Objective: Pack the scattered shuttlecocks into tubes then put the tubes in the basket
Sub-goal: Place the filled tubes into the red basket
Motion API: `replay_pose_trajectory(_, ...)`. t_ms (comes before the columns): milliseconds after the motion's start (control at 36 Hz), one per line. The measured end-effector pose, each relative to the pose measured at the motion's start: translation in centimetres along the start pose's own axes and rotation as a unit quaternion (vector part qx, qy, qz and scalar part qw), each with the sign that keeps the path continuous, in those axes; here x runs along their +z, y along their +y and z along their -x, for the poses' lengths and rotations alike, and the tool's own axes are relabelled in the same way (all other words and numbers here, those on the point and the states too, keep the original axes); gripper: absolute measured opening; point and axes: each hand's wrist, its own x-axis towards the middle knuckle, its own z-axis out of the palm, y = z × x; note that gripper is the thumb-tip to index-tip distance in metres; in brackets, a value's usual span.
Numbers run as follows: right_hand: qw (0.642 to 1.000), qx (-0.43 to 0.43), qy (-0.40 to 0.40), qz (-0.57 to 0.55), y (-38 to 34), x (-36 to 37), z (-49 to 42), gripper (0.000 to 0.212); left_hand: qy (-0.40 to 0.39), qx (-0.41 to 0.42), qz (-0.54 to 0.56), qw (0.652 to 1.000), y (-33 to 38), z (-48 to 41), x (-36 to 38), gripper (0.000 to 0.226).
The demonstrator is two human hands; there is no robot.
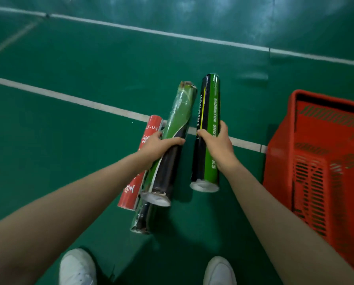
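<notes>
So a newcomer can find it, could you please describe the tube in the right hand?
Find the red basket at right. Left of it, the right hand grips a black-and-green tube. Unlike the bundle in the left hand, it is held alone and shows a yellow stripe.

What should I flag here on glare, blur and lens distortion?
Head view: pale glare streaks the green floor at the top; the red basket at the right edge looks smeared and stretched by the wide lens; print on the tube in the right hand is only partly legible; a soft shadow lies under it.
</notes>
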Motion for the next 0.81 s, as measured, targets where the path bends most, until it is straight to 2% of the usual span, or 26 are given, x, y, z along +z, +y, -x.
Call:
replay_pose_trajectory(83,0.999,-0.052,0.007,0.001,-2.7,-4.9,2.1,0.076,-0.072,-0.046,0.099,0.991,2.9,2.3,2.1,0.052)
replay_pose_trajectory(139,0.997,-0.076,0.029,0.010,-3.5,-8.2,3.3,0.077,-0.086,-0.043,0.138,0.986,4.7,3.8,4.2,0.037)
replay_pose_trajectory(194,0.995,-0.085,0.051,0.014,-3.3,-11.3,4.6,0.079,-0.085,-0.011,0.157,0.984,6.2,4.8,6.5,0.044)
replay_pose_trajectory(306,0.991,-0.088,0.089,0.038,-1.5,-17.0,7.3,0.080,-0.102,0.058,0.151,0.982,8.7,7.1,11.4,0.072)
replay_pose_trajectory(444,0.987,-0.044,0.127,0.085,1.5,-23.2,10.2,0.078,-0.143,0.105,0.104,0.979,10.7,9.0,16.9,0.086)
replay_pose_trajectory(556,0.981,-0.008,0.150,0.126,3.9,-27.2,11.9,0.079,-0.181,0.104,0.072,0.975,11.7,10.1,20.8,0.086)
replay_pose_trajectory(722,0.962,0.064,0.123,0.234,7.7,-31.4,12.7,0.082,-0.194,0.107,0.029,0.975,11.5,10.2,23.9,0.088)
replay_pose_trajectory(806,0.949,0.098,0.092,0.285,9.8,-32.1,11.7,0.082,-0.201,0.103,0.012,0.974,11.3,10.4,25.1,0.099)
